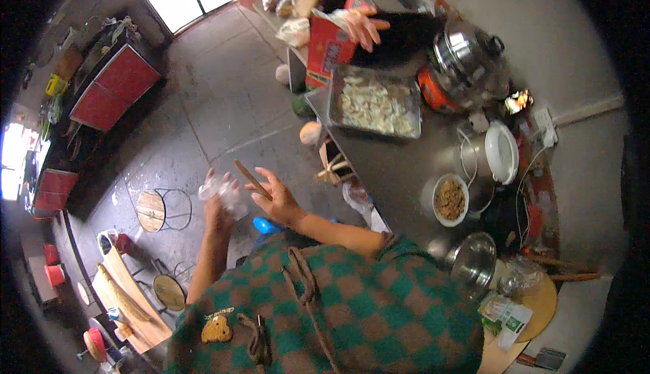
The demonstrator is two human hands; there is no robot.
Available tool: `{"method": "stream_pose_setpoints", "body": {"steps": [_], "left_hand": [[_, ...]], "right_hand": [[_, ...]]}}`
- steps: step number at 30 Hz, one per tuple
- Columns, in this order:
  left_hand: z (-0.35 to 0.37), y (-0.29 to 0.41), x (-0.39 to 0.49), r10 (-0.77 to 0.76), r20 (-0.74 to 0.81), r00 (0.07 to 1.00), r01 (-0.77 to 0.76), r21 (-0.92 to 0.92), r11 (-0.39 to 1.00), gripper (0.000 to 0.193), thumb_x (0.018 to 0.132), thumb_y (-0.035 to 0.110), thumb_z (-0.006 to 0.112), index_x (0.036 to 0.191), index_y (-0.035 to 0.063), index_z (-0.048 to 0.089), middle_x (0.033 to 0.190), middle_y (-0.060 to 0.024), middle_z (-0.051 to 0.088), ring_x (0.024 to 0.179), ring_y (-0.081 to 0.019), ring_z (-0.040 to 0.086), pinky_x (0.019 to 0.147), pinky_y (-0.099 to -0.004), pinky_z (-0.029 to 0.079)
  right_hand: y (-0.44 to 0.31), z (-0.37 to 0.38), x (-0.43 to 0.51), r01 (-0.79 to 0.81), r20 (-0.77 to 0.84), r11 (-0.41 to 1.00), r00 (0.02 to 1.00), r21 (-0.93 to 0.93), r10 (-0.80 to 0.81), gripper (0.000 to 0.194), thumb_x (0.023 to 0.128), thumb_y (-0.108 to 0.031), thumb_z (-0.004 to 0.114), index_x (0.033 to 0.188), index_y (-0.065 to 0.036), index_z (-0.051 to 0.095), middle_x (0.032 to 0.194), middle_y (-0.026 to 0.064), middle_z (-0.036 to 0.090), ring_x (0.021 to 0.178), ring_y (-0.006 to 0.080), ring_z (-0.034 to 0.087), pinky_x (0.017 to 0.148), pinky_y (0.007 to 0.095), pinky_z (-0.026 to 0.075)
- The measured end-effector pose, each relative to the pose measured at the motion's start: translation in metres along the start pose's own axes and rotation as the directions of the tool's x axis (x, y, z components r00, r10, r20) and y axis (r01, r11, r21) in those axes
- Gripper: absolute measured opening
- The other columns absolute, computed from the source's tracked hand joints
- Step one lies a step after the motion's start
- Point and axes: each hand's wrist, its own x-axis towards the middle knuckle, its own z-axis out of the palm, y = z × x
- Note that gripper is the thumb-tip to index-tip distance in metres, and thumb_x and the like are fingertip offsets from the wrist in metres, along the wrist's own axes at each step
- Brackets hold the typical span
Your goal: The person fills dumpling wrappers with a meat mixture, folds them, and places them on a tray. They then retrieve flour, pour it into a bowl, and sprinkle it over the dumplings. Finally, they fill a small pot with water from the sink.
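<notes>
My right hand is raised in front of my body, over the floor, with a short wooden stick between its thumb and fingers. The stick's free end points up and left. Close beside it on the left is my left hand. Thin clear plastic film is crumpled over its fingers; motion blur hides how the fingers lie. To the right, a metal tray of pale dumplings stands on the dark counter. A white bowl with brown minced filling stands nearer me.
Beyond the tray is a red carton, with what looks like a hand over it. A steel pot, a white lid and a steel bowl line the wall side. Round stools stand on the floor leftward.
</notes>
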Motion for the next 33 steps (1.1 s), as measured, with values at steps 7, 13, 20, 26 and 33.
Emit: {"method": "stream_pose_setpoints", "body": {"steps": [7, 13, 20, 26, 33], "left_hand": [[-0.185, 0.097, 0.027, -0.008, -0.343, 0.939, 0.041, 0.091, 0.995, 0.026, 0.088, 0.03, 0.048, 0.1, 0.009, 0.057, 0.084, -0.0055, 0.058, 0.067, -0.0168, 0.054, 0.055, -0.0303, 0.047], [-0.247, 0.18, -0.006, -0.159, -0.243, 0.957, 0.119, -0.171, 0.978, 0.051, 0.077, 0.063, 0.057, 0.082, 0.0118, 0.055, 0.067, -0.0006, 0.05, 0.057, -0.0143, 0.049, 0.049, -0.0299, 0.041], [-0.313, 0.167, -0.006, 0.038, -0.68, 0.732, -0.153, -0.111, 0.982, 0.021, 0.081, 0.029, 0.064, 0.084, 0.0096, 0.056, 0.069, -0.0027, 0.054, 0.055, -0.0142, 0.052, 0.044, -0.0331, 0.041], [-0.379, 0.179, -0.007, -0.007, -0.847, 0.531, -0.312, -0.203, 0.928, 0.03, 0.088, 0.037, 0.055, 0.073, 0.0109, 0.055, 0.059, 0.001, 0.048, 0.047, -0.0115, 0.046, 0.041, -0.0287, 0.036], [-0.434, 0.252, -0.003, 0.065, -0.973, 0.22, -0.48, -0.05, 0.876, 0.048, 0.091, 0.049, 0.045, 0.057, 0.0153, 0.041, 0.052, 0.0039, 0.037, 0.041, -0.0092, 0.036, 0.038, -0.0271, 0.027]], "right_hand": [[0.023, 0.035, 0.066, 0.093, -0.193, 0.947, 0.968, -0.308, -0.158, 0.033, 0.088, -0.016, 0.054, 0.118, -0.002, 0.048, 0.097, 0.0052, 0.064, 0.079, 0.0125, 0.054, 0.083, 0.0309, 0.041], [0.049, 0.074, 0.13, -0.105, -0.327, 0.986, 0.943, -0.132, 0.057, 0.037, 0.089, -0.01, 0.052, 0.123, 0.001, 0.045, 0.097, 0.0106, 0.063, 0.059, 0.008, 0.053, 0.049, 0.0236, 0.038], [0.049, 0.139, 0.226, -0.223, 0.025, 0.933, 0.971, -0.281, 0.24, 0.042, 0.091, -0.011, 0.05, 0.13, -0.002, 0.034, 0.096, 0.01, 0.064, 0.045, 0.0013, 0.034, 0.041, 0.0173, 0.028], [0.069, 0.227, 0.35, -0.077, 0.283, 0.932, 0.941, -0.354, 0.185, 0.04, 0.091, -0.012, 0.052, 0.127, -0.002, 0.038, 0.094, 0.0094, 0.065, 0.047, 0.0008, 0.033, 0.043, 0.0173, 0.027], [0.089, 0.348, 0.471, -0.051, 0.471, 0.94, 0.855, -0.338, 0.216, 0.039, 0.09, -0.009, 0.052, 0.125, 0.001, 0.041, 0.088, 0.0075, 0.065, 0.062, 0.0066, 0.051, 0.062, 0.0205, 0.041]]}}
